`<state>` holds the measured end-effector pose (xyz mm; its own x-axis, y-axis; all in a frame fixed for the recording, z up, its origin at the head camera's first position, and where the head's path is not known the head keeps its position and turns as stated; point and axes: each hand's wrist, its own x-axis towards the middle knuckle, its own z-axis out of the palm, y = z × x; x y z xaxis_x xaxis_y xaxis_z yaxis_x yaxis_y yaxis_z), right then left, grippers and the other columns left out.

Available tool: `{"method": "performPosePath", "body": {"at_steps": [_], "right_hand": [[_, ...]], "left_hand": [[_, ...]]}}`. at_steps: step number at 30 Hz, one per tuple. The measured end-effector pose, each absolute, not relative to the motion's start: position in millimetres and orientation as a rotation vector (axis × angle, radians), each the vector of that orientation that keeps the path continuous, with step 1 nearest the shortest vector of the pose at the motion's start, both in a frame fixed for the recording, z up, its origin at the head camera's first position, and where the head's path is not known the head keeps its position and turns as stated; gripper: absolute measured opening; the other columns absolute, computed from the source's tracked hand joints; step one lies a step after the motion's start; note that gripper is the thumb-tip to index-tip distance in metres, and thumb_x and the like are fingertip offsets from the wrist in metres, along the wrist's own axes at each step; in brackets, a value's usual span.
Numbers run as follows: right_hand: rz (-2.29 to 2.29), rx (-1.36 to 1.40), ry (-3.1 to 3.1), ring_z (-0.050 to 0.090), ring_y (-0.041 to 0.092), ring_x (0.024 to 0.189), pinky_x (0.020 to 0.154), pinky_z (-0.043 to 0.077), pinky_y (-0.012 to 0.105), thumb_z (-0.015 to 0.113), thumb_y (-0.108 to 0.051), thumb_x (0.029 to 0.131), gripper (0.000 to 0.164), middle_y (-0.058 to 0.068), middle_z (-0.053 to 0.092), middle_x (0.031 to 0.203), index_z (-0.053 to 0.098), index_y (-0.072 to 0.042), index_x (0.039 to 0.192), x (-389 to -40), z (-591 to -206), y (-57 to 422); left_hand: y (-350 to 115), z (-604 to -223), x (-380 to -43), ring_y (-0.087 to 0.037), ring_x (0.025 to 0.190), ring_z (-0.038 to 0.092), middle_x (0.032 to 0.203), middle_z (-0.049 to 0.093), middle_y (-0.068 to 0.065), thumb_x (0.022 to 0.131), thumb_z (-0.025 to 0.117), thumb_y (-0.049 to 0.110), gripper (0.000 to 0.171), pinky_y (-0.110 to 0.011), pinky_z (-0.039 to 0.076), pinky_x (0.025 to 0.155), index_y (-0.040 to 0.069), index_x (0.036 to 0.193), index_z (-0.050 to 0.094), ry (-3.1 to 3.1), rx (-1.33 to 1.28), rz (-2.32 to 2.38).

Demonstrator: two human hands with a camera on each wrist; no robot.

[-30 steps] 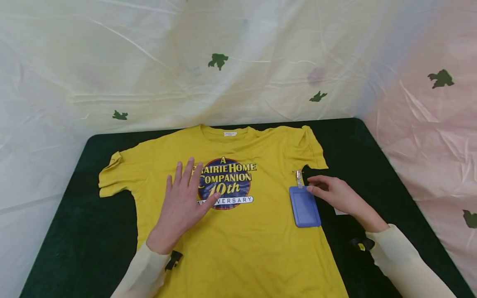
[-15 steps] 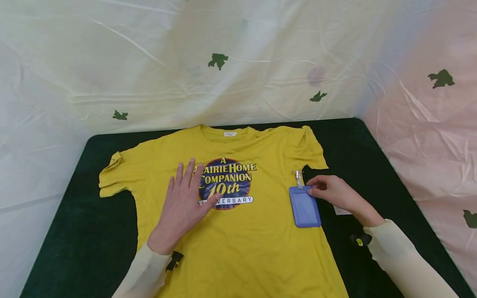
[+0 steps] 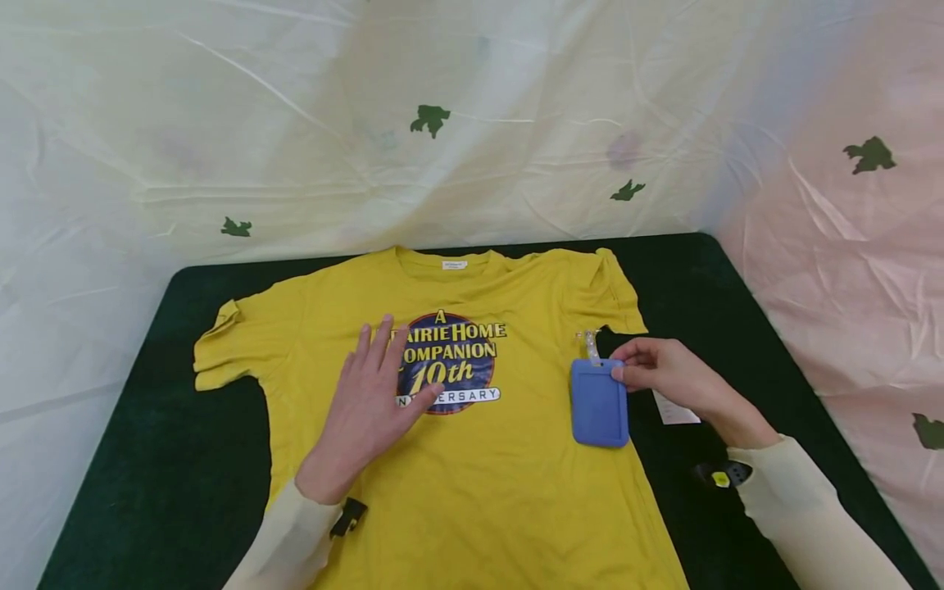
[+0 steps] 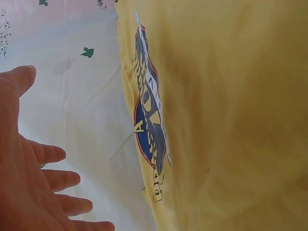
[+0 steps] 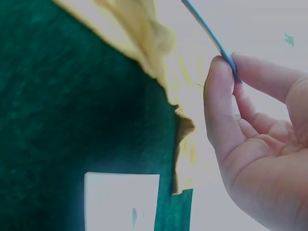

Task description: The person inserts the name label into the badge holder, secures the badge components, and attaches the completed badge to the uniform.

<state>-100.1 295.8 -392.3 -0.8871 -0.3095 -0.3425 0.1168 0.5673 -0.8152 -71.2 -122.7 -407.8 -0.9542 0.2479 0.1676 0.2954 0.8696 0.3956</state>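
Where shirt meets open tabletop, the right hand pinches a badge.

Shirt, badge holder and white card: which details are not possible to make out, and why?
Shirt: bottom hem, cut off by the head view's lower edge.
Collar label: writing, too small in the head view.
Badge holder: far face, turned away in the head view; edge-on in the right wrist view.
White card: markings, blurred in the right wrist view; part lies behind the right hand in the head view.

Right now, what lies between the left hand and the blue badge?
The head view shows yellow shirt and part of its printed logo between the left hand and blue badge.
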Motion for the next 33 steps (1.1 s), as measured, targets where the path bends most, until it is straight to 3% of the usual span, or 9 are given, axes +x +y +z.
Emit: {"method": "performPosePath", "body": {"at_steps": [6, 14, 22, 30, 33], "right_hand": [[-1.304, -0.148, 2.386, 0.064, 0.027, 0.088, 0.083, 0.055, 0.039, 0.067, -0.034, 0.092, 0.042, 0.012, 0.066, 0.100, 0.058, -0.001, 0.117, -100, -382, 289], [-1.374, -0.156, 2.432, 0.066, 0.025, 0.089, 0.081, 0.054, 0.027, 0.067, -0.032, 0.092, 0.041, 0.013, 0.067, 0.102, 0.059, -0.001, 0.117, -100, -372, 275], [-1.455, -0.141, 2.451, 0.066, 0.026, 0.089, 0.083, 0.054, 0.030, 0.066, -0.032, 0.092, 0.041, 0.013, 0.068, 0.102, 0.058, -0.001, 0.116, -100, -364, 257], [-1.632, -0.182, 2.434, 0.067, 0.024, 0.088, 0.082, 0.054, 0.026, 0.066, -0.029, 0.093, 0.037, 0.017, 0.065, 0.103, 0.058, 0.001, 0.114, -100, -362, 240], [-1.677, -0.178, 2.435, 0.067, 0.026, 0.088, 0.082, 0.054, 0.026, 0.065, -0.029, 0.094, 0.038, 0.017, 0.064, 0.103, 0.058, 0.001, 0.115, -100, -361, 233]], "left_hand": [[-119, -406, -71, -0.037, 0.145, 0.011, 0.159, 0.017, -0.012, 0.088, 0.047, 0.070, 0.089, -0.061, 0.023, 0.109, 0.010, 0.152, 0.029, -2.925, -0.450, -0.680], [-109, -405, -69, -0.036, 0.145, 0.013, 0.159, 0.018, -0.010, 0.090, 0.048, 0.067, 0.087, -0.058, 0.021, 0.111, 0.010, 0.152, 0.028, -2.913, -0.490, -0.825], [-91, -405, -65, -0.029, 0.146, 0.013, 0.159, 0.021, -0.007, 0.091, 0.047, 0.066, 0.083, -0.058, 0.016, 0.112, 0.013, 0.152, 0.030, -2.890, -0.579, -0.991], [-71, -405, -61, -0.017, 0.138, 0.032, 0.151, 0.036, 0.001, 0.091, 0.052, 0.061, 0.074, -0.044, 0.030, 0.111, 0.021, 0.150, 0.032, -2.746, -0.619, -1.209], [-65, -405, -60, -0.016, 0.134, 0.038, 0.147, 0.041, 0.002, 0.092, 0.056, 0.055, 0.069, -0.043, 0.033, 0.109, 0.019, 0.148, 0.038, -2.686, -0.590, -1.333]]}}
